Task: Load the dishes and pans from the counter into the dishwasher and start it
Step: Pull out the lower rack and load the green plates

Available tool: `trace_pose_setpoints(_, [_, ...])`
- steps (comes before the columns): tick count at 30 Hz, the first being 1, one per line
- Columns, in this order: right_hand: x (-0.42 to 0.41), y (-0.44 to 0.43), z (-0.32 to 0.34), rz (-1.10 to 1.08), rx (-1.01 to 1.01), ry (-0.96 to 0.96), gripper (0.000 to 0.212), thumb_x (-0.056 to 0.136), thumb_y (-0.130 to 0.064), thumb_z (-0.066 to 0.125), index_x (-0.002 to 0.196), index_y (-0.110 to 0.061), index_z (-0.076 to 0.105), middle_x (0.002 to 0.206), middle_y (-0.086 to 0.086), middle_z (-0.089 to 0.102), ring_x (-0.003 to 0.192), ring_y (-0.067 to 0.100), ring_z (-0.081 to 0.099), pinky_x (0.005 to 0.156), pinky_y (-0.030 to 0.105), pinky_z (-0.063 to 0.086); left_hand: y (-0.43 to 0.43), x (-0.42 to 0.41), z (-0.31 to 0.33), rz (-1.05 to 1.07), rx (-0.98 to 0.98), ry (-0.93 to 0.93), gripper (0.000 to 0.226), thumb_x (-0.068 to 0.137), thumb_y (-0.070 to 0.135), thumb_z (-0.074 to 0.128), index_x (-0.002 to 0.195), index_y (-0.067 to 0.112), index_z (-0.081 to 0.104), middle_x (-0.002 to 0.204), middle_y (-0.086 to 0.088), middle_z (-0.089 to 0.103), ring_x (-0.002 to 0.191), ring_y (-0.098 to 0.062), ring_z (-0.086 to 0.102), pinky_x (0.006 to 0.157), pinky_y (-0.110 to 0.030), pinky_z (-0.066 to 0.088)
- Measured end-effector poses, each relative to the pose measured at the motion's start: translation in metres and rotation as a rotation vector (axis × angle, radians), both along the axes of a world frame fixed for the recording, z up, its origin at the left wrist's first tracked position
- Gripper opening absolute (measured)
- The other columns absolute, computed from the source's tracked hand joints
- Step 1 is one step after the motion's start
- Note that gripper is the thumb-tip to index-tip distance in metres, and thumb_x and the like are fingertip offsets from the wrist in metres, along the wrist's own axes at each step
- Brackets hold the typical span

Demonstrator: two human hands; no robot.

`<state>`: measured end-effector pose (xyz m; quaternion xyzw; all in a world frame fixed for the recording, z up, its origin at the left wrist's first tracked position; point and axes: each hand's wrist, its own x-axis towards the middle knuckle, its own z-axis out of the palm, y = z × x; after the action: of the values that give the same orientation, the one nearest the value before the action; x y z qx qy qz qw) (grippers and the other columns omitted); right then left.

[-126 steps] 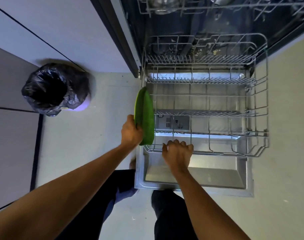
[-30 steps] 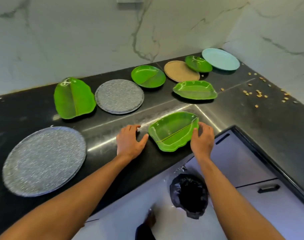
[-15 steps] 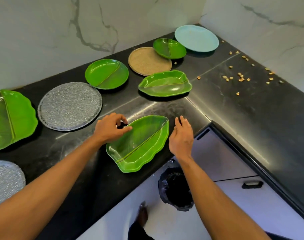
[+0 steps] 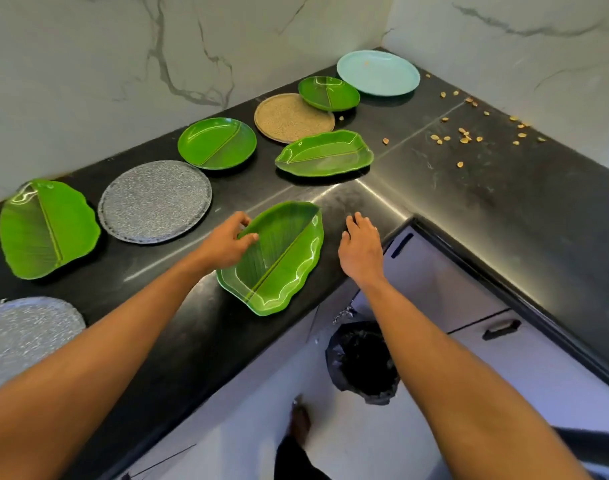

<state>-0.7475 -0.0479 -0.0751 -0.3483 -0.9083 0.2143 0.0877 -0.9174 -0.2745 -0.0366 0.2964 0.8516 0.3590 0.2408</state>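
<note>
Pinching the leaf plate [image 4: 282,265] by its left rim with my left hand [image 4: 223,244], thumb inside. It sits at the front edge of the surface [image 4: 469,202], long axis slanting away to the right. My right hand [image 4: 360,244] is spread, just beside its right side, not touching.

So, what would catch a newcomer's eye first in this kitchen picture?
First comes the glossy green leaf-shaped plate at the front edge of the black stone counter, its rim pinched by the left hand while the right hand is open beside it. Behind, other plates run to a pale blue round plate in the corner, with small tan seeds scattered to its right.
</note>
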Motion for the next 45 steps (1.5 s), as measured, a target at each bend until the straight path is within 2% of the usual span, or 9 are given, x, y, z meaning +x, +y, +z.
trace_pose_setpoints(3, [0.032, -0.023, 0.008, -0.007, -0.139, 0.021, 0.051, 0.104, -0.025, 0.046, 0.153, -0.010, 0.038, 0.164, 0.008, 0.023, 0.152, 0.026, 0.016, 0.124, 0.038, 0.014, -0.032, 0.029, 0.014, 0.035, 0.056, 0.079, 0.012, 0.096, 0.020, 0.059, 0.101, 0.022, 0.048, 0.079, 0.001, 0.059, 0.070, -0.020, 0.056, 0.067, -0.035, 0.046])
trace_pose_setpoints(6, [0.072, -0.052, 0.007, -0.018, -0.201, 0.049, 0.049, 0.099, -0.027, 0.057, 0.146, -0.015, 0.050, 0.160, 0.006, 0.034, 0.146, 0.027, 0.029, 0.118, 0.040, 0.026, -0.062, 0.066, 0.021, 0.028, 0.063, 0.160, 0.013, 0.096, 0.020, 0.058, 0.106, 0.021, 0.049, 0.071, 0.002, 0.055, 0.064, -0.020, 0.052, 0.064, -0.035, 0.042])
trace_pose_setpoints(13, [0.223, -0.138, -0.048, -0.239, -0.412, -0.019, 0.018, 0.090, -0.021, 0.065, 0.103, -0.020, 0.077, 0.111, 0.007, 0.074, 0.105, 0.029, 0.068, 0.092, 0.037, 0.053, -0.105, 0.183, -0.013, -0.072, 0.136, -0.038, 0.014, 0.083, 0.035, 0.053, 0.096, 0.029, 0.049, 0.075, 0.007, 0.056, 0.065, -0.014, 0.049, 0.065, -0.034, 0.041])
trace_pose_setpoints(18, [0.350, -0.197, -0.092, -0.424, -0.542, -0.123, 0.017, 0.085, -0.020, 0.068, 0.100, -0.021, 0.077, 0.099, 0.006, 0.076, 0.098, 0.027, 0.070, 0.084, 0.035, 0.054, -0.111, 0.286, -0.069, -0.138, -0.020, -0.122, 0.017, 0.095, 0.015, 0.058, 0.111, 0.019, 0.053, 0.096, -0.002, 0.063, 0.084, -0.026, 0.061, 0.078, -0.038, 0.048])
trace_pose_setpoints(25, [0.514, -0.258, -0.128, -0.584, -0.741, -0.182, 0.021, 0.086, -0.018, 0.067, 0.105, -0.020, 0.077, 0.103, 0.006, 0.076, 0.103, 0.024, 0.069, 0.088, 0.028, 0.050, -0.115, 0.427, -0.126, -0.294, -0.244, -0.184, 0.023, 0.095, 0.006, 0.053, 0.118, 0.010, 0.051, 0.105, -0.004, 0.061, 0.098, -0.032, 0.062, 0.081, -0.039, 0.047])
trace_pose_setpoints(34, [0.743, -0.293, -0.176, -0.696, -0.924, -0.203, 0.024, 0.089, -0.022, 0.059, 0.107, -0.023, 0.076, 0.111, 0.001, 0.074, 0.106, 0.020, 0.067, 0.083, 0.022, 0.046, -0.071, 0.647, -0.178, -0.425, -0.442, -0.257, 0.027, 0.082, 0.011, 0.050, 0.108, 0.011, 0.055, 0.100, -0.010, 0.064, 0.093, -0.035, 0.062, 0.082, -0.046, 0.052])
trace_pose_setpoints(38, [0.811, -0.289, -0.195, -0.733, -0.954, -0.238, 0.019, 0.085, -0.023, 0.060, 0.094, -0.023, 0.076, 0.102, 0.000, 0.075, 0.102, 0.021, 0.068, 0.082, 0.025, 0.048, -0.048, 0.721, -0.189, -0.392, -0.451, -0.278, 0.030, 0.077, 0.018, 0.050, 0.105, 0.012, 0.058, 0.097, -0.010, 0.065, 0.090, -0.033, 0.062, 0.078, -0.040, 0.050])
trace_pose_setpoints(43, [0.858, -0.257, -0.233, -0.816, -0.969, -0.174, 0.015, 0.088, -0.028, 0.063, 0.074, -0.027, 0.069, 0.101, 0.003, 0.075, 0.101, 0.024, 0.067, 0.071, 0.022, 0.039, -0.006, 0.792, -0.207, -0.382, -0.464, -0.336, 0.031, 0.087, 0.002, 0.058, 0.117, 0.010, 0.056, 0.101, -0.009, 0.066, 0.088, -0.026, 0.064, 0.072, -0.033, 0.052])
trace_pose_setpoints(45, [0.864, -0.245, -0.253, -0.854, -0.968, -0.134, 0.015, 0.088, -0.027, 0.062, 0.079, -0.021, 0.072, 0.101, 0.005, 0.075, 0.102, 0.027, 0.066, 0.075, 0.026, 0.046, 0.012, 0.808, -0.220, -0.406, -0.476, -0.347, 0.031, 0.086, 0.003, 0.061, 0.115, 0.012, 0.056, 0.097, -0.007, 0.066, 0.084, -0.023, 0.065, 0.066, -0.029, 0.052])
